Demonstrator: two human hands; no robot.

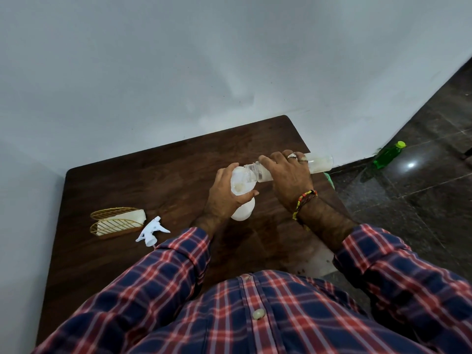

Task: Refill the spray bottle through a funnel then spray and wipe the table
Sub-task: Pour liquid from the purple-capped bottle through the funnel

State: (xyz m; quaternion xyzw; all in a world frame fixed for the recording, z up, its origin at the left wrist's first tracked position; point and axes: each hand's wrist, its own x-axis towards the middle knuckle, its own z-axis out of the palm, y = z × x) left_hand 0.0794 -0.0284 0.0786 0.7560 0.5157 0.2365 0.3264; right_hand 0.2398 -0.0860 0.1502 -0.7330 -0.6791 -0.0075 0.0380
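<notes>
Head view.
- Left hand: wrapped around the funnel seated on the white spray bottle, which stands on the table right of centre.
- Right hand: closed on a clear bottle tipped almost flat, its mouth at the funnel rim.
- Risks, as judged: a steeper tip could overshoot the rim; a loosened left grip could let the funnel tilt and spill.
- Trigger head: detached, near the napkin holder, well apart from the pour.
- Room: right table edge near; open tabletop to the left; wall behind.
</notes>
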